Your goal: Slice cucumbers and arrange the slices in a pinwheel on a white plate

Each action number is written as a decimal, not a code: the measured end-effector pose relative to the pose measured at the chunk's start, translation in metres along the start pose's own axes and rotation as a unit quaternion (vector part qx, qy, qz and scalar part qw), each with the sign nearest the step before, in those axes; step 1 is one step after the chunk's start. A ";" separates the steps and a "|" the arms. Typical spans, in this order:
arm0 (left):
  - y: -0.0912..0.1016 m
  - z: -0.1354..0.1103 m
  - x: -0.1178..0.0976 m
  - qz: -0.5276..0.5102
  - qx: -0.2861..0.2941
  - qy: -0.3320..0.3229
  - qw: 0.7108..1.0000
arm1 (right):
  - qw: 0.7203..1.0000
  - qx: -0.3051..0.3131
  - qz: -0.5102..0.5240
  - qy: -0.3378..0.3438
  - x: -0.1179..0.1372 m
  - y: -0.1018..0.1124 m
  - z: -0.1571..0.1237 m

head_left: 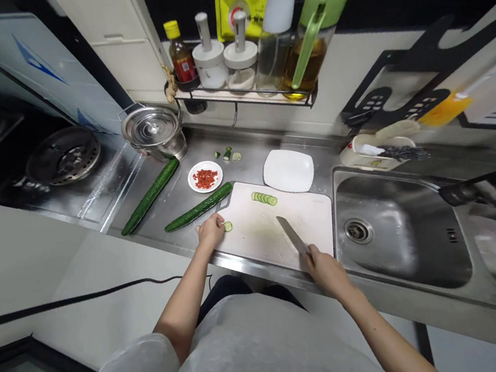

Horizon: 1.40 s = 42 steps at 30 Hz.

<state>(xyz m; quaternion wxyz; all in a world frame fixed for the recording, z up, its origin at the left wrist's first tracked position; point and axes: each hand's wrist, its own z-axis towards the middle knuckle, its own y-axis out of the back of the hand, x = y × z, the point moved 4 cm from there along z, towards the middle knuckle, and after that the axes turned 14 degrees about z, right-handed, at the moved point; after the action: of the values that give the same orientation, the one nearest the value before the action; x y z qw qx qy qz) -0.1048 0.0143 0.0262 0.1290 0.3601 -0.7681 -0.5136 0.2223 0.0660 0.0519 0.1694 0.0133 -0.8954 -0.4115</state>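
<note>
My left hand (pixel 211 231) is closed at the left edge of the white cutting board (pixel 246 235), its fingers curled over a piece of cucumber (pixel 228 227). A pale round face of that piece shows beside the fingertips; the hand covers the rest. In my right hand (pixel 326 267) is the handle of a kitchen knife (pixel 292 235), its blade over the board's right part and pointing away to the left. A short row of overlapping cucumber slices (pixel 264 198) lies near the board's far edge. One whole cucumber (pixel 199 207) rests beside the board, its end at the board's corner.
Left on the steel counter lies another cucumber (pixel 150 196), near a lidded pot (pixel 153 128). A plate of chopped red pieces (pixel 205 177), cucumber scraps (pixel 227 154) and a white square plate (pixel 289 170) stand behind the board. The sink (pixel 395 220) is to the right.
</note>
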 end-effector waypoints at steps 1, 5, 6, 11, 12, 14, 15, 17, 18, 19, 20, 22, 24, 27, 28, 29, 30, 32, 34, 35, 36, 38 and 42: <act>0.000 0.000 0.000 0.015 -0.003 -0.002 1.000 | 1.000 0.000 0.001 0.001 0.000 0.000 0.000; 0.002 -0.003 -0.002 0.040 -0.038 -0.016 0.998 | 1.000 -0.001 0.003 -0.002 0.001 0.000 -0.001; 0.004 -0.004 -0.005 0.034 -0.054 -0.020 0.998 | 1.000 -0.001 0.004 -0.003 0.001 0.000 -0.002; 0.004 -0.004 -0.054 -0.030 -0.092 -0.093 0.991 | 1.000 -0.014 0.019 -0.001 -0.001 0.001 -0.005; 0.003 -0.002 -0.069 -0.038 -0.093 -0.109 0.989 | 1.000 -0.021 0.023 -0.002 -0.003 0.001 -0.006; -0.001 0.002 -0.101 -0.036 -0.096 -0.139 0.985 | 0.999 -0.035 0.033 -0.005 -0.008 0.001 -0.006; -0.003 0.005 -0.116 -0.026 -0.093 -0.160 0.982 | 0.998 -0.041 0.036 -0.009 -0.010 0.001 -0.006; -0.007 0.012 -0.142 -0.001 -0.097 -0.196 0.976 | 0.998 -0.049 0.040 -0.015 -0.014 0.001 -0.007; -0.010 0.016 -0.152 0.017 -0.093 -0.211 0.973 | 0.998 -0.050 0.040 -0.020 -0.015 0.001 -0.008; -0.012 0.020 -0.160 0.035 -0.092 -0.220 0.971 | 0.998 -0.051 0.041 -0.024 -0.016 0.002 -0.009; -0.014 0.023 -0.165 0.054 -0.090 -0.227 0.968 | 0.997 -0.052 0.042 -0.029 -0.017 0.002 -0.010; -0.017 0.026 -0.171 0.088 -0.090 -0.241 0.962 | 0.997 -0.051 0.047 -0.040 -0.019 0.003 -0.013; -0.020 0.027 -0.174 0.111 -0.094 -0.259 0.955 | 0.996 -0.053 0.055 -0.046 -0.022 0.002 -0.015; -0.019 0.025 -0.176 0.117 -0.107 -0.270 0.950 | 0.995 -0.064 0.069 -0.044 -0.027 0.001 -0.016; -0.019 0.024 -0.176 0.114 -0.111 -0.270 0.949 | 0.994 -0.068 0.074 -0.043 -0.028 0.001 -0.016; -0.017 0.023 -0.177 0.110 -0.114 -0.272 0.949 | 0.994 -0.071 0.076 -0.043 -0.029 0.001 -0.015; -0.016 0.021 -0.178 0.105 -0.114 -0.273 0.949 | 0.994 -0.072 0.078 -0.042 -0.029 0.001 -0.014; -0.012 0.020 -0.176 0.086 -0.105 -0.268 0.954 | 0.994 -0.069 0.076 -0.043 -0.030 0.001 -0.013; -0.008 0.020 -0.165 0.051 -0.078 -0.238 0.967 | 0.995 -0.065 0.072 -0.039 -0.028 0.002 -0.012; -0.007 0.020 -0.157 0.029 -0.057 -0.220 0.973 | 0.995 -0.063 0.069 -0.036 -0.027 0.002 -0.011; -0.006 0.019 -0.148 0.009 -0.032 -0.203 0.979 | 0.996 -0.059 0.066 -0.032 -0.025 0.002 -0.011; -0.007 0.015 -0.129 -0.017 0.014 -0.182 0.983 | 0.997 -0.048 0.054 -0.021 -0.021 0.002 -0.011; -0.011 0.003 -0.101 0.000 0.049 -0.167 0.985 | 1.000 -0.015 0.022 0.017 -0.004 0.003 -0.015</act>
<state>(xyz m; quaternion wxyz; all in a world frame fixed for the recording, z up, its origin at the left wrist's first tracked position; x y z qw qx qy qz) -0.0307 0.0829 0.0321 -0.0189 0.2748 -0.8032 -0.5282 0.2309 0.0575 0.0618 0.1935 -0.0021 -0.8865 -0.4203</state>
